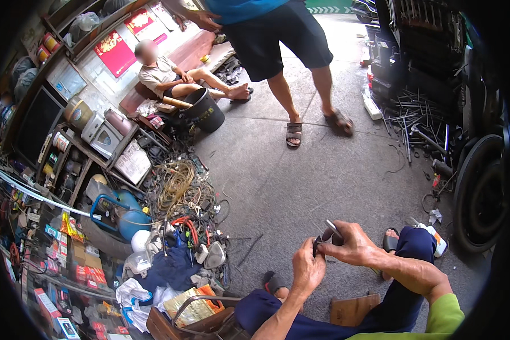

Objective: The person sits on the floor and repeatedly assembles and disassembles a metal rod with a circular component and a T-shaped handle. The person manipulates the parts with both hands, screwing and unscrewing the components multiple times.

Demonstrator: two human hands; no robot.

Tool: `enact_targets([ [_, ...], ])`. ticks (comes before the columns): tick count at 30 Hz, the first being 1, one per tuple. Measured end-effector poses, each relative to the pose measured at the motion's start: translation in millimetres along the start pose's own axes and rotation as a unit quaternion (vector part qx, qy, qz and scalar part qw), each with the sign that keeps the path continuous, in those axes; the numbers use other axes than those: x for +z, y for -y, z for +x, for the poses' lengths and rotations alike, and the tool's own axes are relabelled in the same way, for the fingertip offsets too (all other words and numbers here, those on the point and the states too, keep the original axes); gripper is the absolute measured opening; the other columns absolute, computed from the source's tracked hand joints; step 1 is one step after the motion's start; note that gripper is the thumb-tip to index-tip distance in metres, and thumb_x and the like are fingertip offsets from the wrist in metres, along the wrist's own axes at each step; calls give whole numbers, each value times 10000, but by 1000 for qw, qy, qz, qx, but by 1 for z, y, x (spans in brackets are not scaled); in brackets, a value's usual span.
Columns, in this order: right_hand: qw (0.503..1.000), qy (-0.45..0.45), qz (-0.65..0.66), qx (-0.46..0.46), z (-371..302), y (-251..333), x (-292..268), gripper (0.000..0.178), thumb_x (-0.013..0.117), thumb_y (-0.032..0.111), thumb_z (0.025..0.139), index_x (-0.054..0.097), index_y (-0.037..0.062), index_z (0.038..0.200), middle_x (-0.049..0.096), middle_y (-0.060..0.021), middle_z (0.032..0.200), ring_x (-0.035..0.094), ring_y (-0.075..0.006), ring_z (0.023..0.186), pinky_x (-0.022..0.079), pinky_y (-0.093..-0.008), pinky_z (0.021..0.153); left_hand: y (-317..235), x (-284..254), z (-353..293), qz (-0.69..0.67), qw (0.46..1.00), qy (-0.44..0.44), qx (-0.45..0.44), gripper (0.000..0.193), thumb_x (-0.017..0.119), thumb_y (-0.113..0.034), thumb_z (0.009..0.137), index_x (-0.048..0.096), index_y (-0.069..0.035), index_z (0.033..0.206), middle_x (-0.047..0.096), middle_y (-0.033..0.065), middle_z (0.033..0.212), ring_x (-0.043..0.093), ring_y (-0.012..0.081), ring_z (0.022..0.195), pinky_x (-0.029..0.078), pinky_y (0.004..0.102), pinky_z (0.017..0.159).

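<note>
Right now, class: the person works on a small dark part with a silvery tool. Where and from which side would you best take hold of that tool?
Grip the silvery tool by its free upper end, coming from above. That end sticks up clear of the right hand, while its lower end meets the small dark part pinched in the left hand fingers.

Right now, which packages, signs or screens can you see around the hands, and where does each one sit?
Red poster: rectangular, gold decoration, on the far-left wall.
Second red poster: smaller, further along that wall.
Dark screen: black rectangle on the left shelving.
Small boxes: red and orange, stacked lower left.
White bottle: labelled, on the floor beside the right hand.
</note>
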State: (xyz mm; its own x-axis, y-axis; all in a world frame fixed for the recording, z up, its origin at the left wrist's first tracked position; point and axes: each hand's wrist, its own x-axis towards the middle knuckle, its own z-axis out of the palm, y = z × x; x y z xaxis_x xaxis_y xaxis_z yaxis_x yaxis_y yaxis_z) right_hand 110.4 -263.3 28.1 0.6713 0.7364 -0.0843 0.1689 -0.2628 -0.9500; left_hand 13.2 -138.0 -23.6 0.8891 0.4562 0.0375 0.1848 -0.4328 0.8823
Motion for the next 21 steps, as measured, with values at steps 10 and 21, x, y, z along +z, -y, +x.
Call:
enact_targets([
  [10,998,29,-46,-24,4,-10,2,322,659,262,905,620,-55,858,623,-134,622,570,-155,527,439,-347,477,6,0,1,10,1000,5,5,113,566,-12,870,587,12,978,631,221,833,633,415,748,476,431,623],
  [21,997,16,-35,62,6,-4,-1,347,696,323,885,644,-20,873,572,-65,604,517,-100,551,382,-301,458,-5,-4,1,-22,1000,0,-14,85,553,-62,924,565,10,882,569,88,679,536,181,626,420,333,530],
])
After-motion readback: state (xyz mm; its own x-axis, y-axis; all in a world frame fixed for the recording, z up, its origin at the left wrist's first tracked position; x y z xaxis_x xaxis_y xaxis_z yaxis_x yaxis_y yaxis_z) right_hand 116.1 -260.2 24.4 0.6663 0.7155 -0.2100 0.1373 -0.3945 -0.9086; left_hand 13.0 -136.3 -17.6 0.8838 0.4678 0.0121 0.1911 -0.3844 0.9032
